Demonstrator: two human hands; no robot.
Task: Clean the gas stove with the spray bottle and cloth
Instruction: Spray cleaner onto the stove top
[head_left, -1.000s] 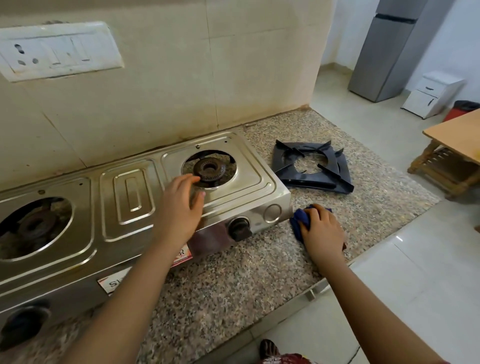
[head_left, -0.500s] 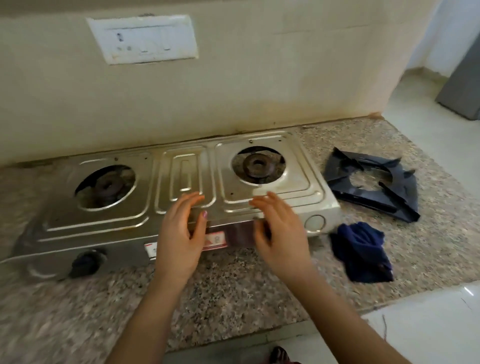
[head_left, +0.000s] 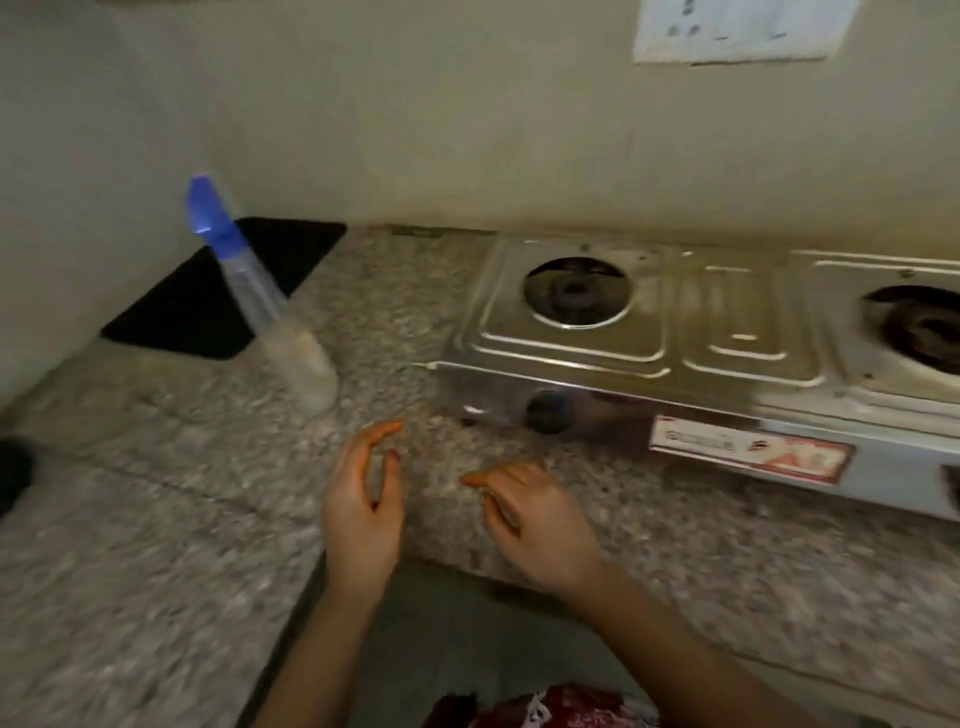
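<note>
A clear spray bottle (head_left: 270, 306) with a blue head stands on the granite counter (head_left: 156, 493), left of the steel gas stove (head_left: 701, 358). The stove's pan supports are off and both burners are bare. My left hand (head_left: 363, 509) hovers over the counter below the bottle, fingers relaxed and holding nothing. My right hand (head_left: 535, 519) hangs beside it in front of the stove's left knob (head_left: 548, 410), fingers loosely bent and empty. The cloth is out of view.
A black mat (head_left: 208, 306) lies in the counter's back corner behind the bottle. A switch plate (head_left: 737, 28) sits on the wall above the stove. The counter bends at a corner, with floor (head_left: 457, 639) visible below my arms.
My right hand let go of the blue cloth on the counter at the stove's right. The view swung left; both hands left the stove and now hover near the spray bottle.
</note>
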